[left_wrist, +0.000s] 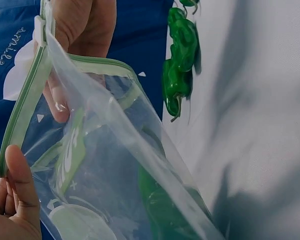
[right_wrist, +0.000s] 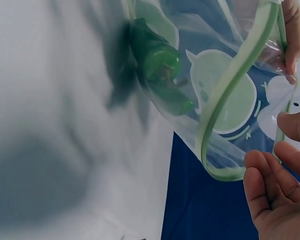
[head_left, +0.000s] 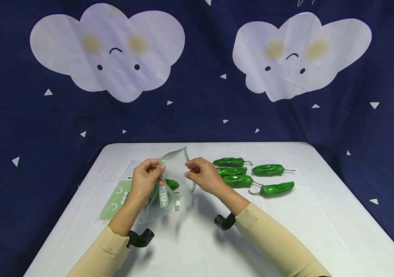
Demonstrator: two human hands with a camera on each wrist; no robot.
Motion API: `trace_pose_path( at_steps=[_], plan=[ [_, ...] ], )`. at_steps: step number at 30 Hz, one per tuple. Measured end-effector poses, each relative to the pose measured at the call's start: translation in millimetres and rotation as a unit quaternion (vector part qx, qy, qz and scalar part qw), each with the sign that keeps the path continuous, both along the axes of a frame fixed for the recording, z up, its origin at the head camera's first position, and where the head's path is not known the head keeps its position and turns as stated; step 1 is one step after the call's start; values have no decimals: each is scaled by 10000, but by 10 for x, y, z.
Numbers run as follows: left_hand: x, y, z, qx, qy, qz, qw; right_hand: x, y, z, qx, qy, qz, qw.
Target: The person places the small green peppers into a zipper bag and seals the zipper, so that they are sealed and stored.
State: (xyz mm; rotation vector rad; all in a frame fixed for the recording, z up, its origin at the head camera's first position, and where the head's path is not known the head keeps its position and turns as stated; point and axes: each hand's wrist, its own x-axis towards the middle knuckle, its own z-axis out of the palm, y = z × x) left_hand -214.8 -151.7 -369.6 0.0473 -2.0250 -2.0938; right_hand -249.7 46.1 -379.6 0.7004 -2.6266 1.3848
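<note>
A clear zip bag [left_wrist: 115, 140] with a green zip strip hangs between both hands, its mouth spread wide. My left hand [head_left: 145, 177] pinches one side of the mouth along the strip; in the left wrist view its thumb [left_wrist: 21, 172] presses on the green edge. My right hand [head_left: 203, 173] pinches the opposite side, and the right wrist view shows its thumb and forefinger at the strip [right_wrist: 281, 135]. Inside the bag, green peppers [right_wrist: 160, 62] show through the film. Pale green printed shapes [right_wrist: 222, 90] mark the bag's wall.
Several green peppers [head_left: 236, 181] lie on the white table [head_left: 287, 238] right of the hands. A flat clear bag with a green print [head_left: 115, 202] lies beneath the left forearm. A dark blue cloth with clouds [head_left: 203, 127] hangs behind the table.
</note>
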Motion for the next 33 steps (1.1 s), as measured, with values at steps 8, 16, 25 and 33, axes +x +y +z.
trace_pose_path(
  at_steps=[8, 16, 25, 33],
  plan=[
    [13, -9, 2, -39, -44, 21, 10000, 7, 156, 0, -78, -143, 57, 9999],
    [7, -20, 1, 23, -23, 4, 10000, 33, 348, -37, -238, -68, 39, 9997],
    [0, -29, -14, 53, 39, 5, 10000, 48, 568, -81, -280, -231, -33, 9993],
    [6, -25, -10, -1, 31, 5, 10000, 43, 738, -128, -267, -339, -138, 9990]
  ],
)
